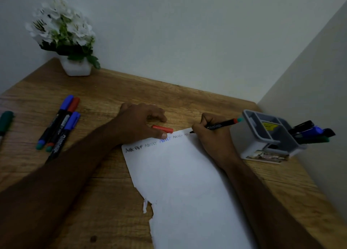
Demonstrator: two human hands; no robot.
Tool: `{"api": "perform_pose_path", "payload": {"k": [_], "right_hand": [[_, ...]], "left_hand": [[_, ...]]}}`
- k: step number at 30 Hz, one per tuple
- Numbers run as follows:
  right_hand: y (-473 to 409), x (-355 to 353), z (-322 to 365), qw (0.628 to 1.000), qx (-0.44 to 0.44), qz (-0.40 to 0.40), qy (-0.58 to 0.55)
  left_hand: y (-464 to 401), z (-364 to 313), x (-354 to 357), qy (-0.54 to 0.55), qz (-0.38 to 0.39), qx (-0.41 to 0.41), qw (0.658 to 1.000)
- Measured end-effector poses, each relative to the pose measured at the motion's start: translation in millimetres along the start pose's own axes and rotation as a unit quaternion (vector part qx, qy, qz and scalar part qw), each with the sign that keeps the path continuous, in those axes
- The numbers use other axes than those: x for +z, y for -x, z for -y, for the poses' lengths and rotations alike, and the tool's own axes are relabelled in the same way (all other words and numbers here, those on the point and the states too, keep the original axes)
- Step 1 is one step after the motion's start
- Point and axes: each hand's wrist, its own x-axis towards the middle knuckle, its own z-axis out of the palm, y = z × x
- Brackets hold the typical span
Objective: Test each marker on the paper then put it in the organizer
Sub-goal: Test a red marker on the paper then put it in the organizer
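Observation:
My right hand (pixel 210 136) grips an uncapped black marker (pixel 221 125) with a red and teal end, its tip touching the top edge of the white paper (pixel 184 183). Several short test words run along that top edge. My left hand (pixel 139 122) presses flat on the paper's upper left corner, and the red cap (pixel 163 129) lies against its fingers; whether the fingers hold the cap I cannot tell. Three capped markers (pixel 60 124) lie side by side at the left. The grey organizer (pixel 262 136) at the right holds several markers (pixel 311 132).
A green-capped marker (pixel 5 121) lies at the far left edge. A white pot of white flowers (pixel 75 66) stands at the back left corner. Walls close the desk (pixel 105 188) at the back and right. The paper's lower left edge is torn.

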Motion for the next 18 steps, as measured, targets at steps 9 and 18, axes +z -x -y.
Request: {"api": "perform_pose_path", "payload": {"k": [9,18], "right_hand": [[-1.3,0.3,-2.0,1.0,0.006,0.003,0.001],[-1.8,0.5,-5.0,1.0,0.009,-0.006,0.013]], "left_hand": [[-0.5,-1.4,-1.1,-0.006,0.009,-0.004,1.0],[0.6,-3.2,-1.9,-0.003,0.01,-0.006,1.0]]}}
